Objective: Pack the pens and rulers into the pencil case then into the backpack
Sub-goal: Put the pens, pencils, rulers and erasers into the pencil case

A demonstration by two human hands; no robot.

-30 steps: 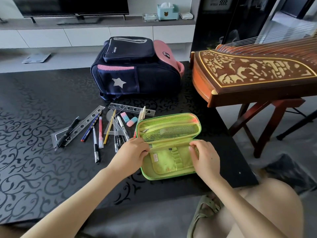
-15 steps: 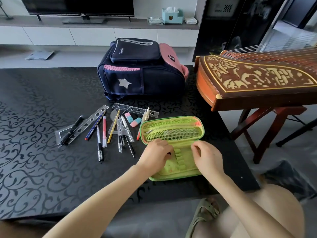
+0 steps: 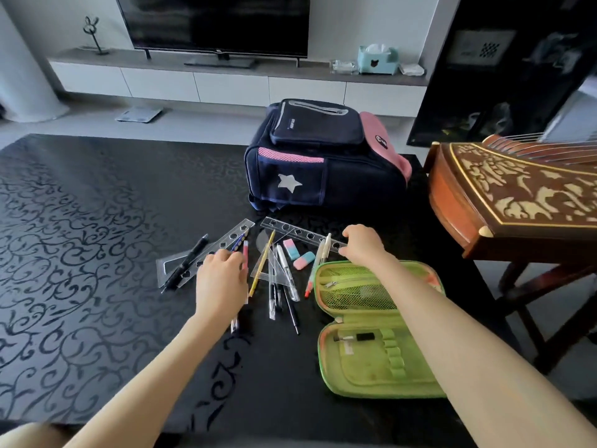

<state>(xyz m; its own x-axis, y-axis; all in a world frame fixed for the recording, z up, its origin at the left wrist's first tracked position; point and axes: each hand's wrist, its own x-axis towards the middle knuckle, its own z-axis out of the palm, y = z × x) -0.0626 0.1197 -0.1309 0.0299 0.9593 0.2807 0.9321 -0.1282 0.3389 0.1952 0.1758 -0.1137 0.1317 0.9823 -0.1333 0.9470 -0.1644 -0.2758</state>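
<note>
An open green pencil case (image 3: 355, 379) lies on the black table, mesh lid folded back. To its left lie several pens, a yellow pencil (image 3: 263, 263), a set square (image 3: 274, 270), two erasers (image 3: 303, 260) and a slanted clear stencil ruler (image 3: 226, 244). My right hand (image 3: 361, 244) reaches over the case and pinches the right end of a second clear ruler (image 3: 290, 231). My left hand (image 3: 223, 279) rests flat on the pens, fingertips at a pink pen (image 3: 245, 253). The navy and pink backpack (image 3: 323, 163) lies behind, zipped.
A wooden zither (image 3: 517, 195) on a stand juts in at the right, close to the table's edge. A black pen (image 3: 187, 260) lies across a triangle ruler at the far left of the pile. The patterned table (image 3: 80, 253) stretches left.
Both hands have left the pencil case. The left moved out onto the pens, the right forward to the ruler's end. The case now lies fully open.
</note>
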